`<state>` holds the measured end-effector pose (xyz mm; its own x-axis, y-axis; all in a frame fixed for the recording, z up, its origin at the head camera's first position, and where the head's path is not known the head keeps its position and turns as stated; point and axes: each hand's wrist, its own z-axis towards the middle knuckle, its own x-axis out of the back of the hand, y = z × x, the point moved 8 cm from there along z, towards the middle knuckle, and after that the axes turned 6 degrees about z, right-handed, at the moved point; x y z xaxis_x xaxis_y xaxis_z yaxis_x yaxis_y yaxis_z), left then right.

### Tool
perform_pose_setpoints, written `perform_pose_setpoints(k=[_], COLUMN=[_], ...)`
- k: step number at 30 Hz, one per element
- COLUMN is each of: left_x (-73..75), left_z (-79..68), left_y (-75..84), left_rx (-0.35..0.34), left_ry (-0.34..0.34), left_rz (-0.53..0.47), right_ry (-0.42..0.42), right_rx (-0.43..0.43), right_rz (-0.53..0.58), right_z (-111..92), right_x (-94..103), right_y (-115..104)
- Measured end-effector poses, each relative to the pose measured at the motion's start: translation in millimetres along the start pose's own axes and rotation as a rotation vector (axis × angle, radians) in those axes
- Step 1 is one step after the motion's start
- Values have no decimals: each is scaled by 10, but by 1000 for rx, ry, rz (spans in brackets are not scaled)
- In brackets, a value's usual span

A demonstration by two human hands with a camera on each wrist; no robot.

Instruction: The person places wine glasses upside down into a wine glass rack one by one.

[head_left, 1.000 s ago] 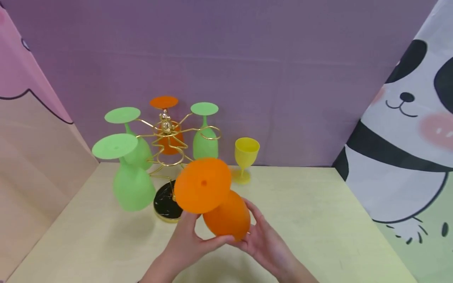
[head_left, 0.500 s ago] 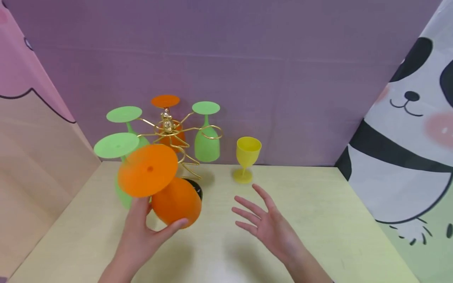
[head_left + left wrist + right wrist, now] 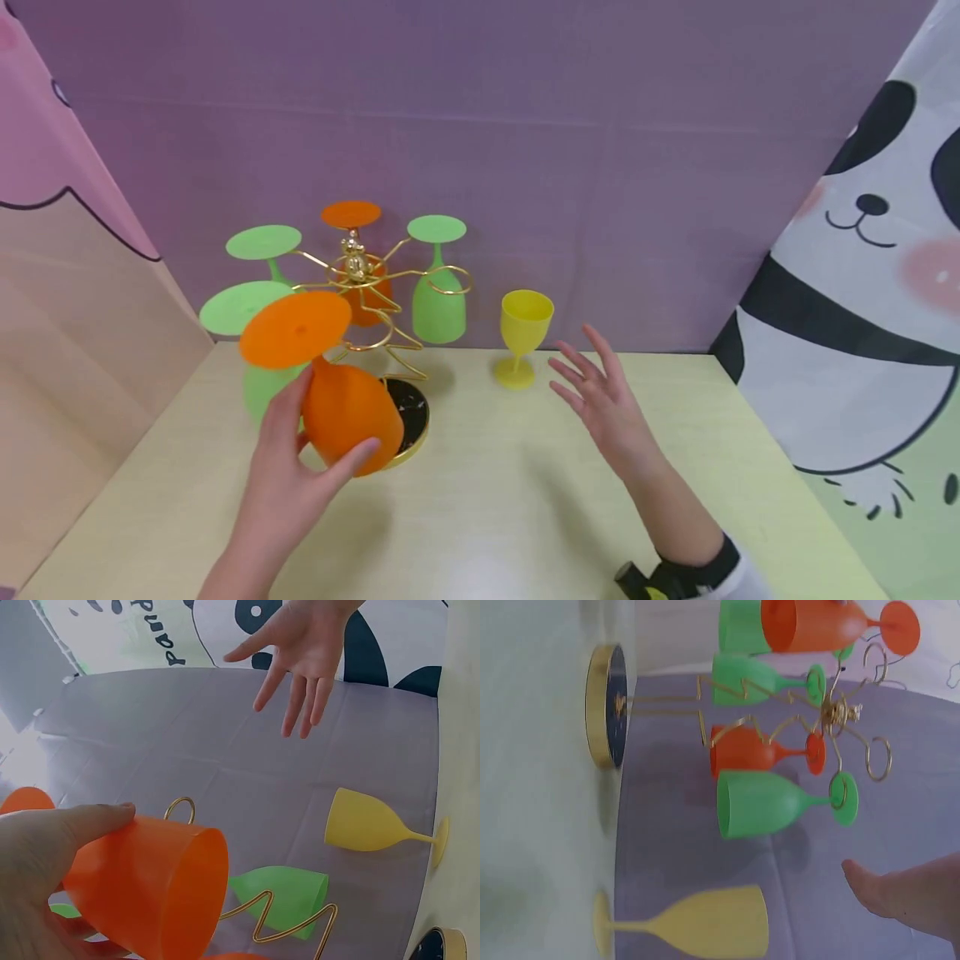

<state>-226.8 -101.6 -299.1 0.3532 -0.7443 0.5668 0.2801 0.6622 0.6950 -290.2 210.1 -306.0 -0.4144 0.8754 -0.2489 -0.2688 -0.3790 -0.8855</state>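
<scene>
My left hand (image 3: 288, 475) grips an orange goblet (image 3: 352, 417) upside down by its bowl, thumb on the near side; its foot tilts up at left. It is held in front of a gold wire goblet rack (image 3: 358, 283), overlapping a green goblet (image 3: 240, 307) and part of the rack in the head view. In the left wrist view the bowl's mouth (image 3: 199, 892) shows beside the gold wire. My right hand (image 3: 611, 417) hovers with spread fingers, holding nothing, right of an upright yellow goblet (image 3: 525, 329) and apart from it.
Upside down on the rack hang another orange goblet (image 3: 351, 214) at the back and more green ones, including one at right (image 3: 437, 308). A gold ring at the rack's right front has no goblet. The round black base (image 3: 408, 408) stands on the pale table (image 3: 480, 500).
My right hand has let go of the orange goblet and moved away to the right. The left hand has carried the goblet leftward, then tilted it closer to the rack's front.
</scene>
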Motion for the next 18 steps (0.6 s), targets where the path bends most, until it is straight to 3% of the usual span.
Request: perform_pose_setpoints(k=[6, 12, 18], left_x=[-41, -62, -114], left_z=[46, 89, 123], left_y=[-33, -38, -28], left_rx=[21, 27, 6], left_ry=[-15, -21, -19], left_rz=[27, 7, 1], right_ry=[90, 41, -27], right_rx=[-35, -26, -70], right_rz=[-306, -471, -803], right_z=[253, 552, 826], right_x=[257, 348, 434], right_y=[-87, -114, -8])
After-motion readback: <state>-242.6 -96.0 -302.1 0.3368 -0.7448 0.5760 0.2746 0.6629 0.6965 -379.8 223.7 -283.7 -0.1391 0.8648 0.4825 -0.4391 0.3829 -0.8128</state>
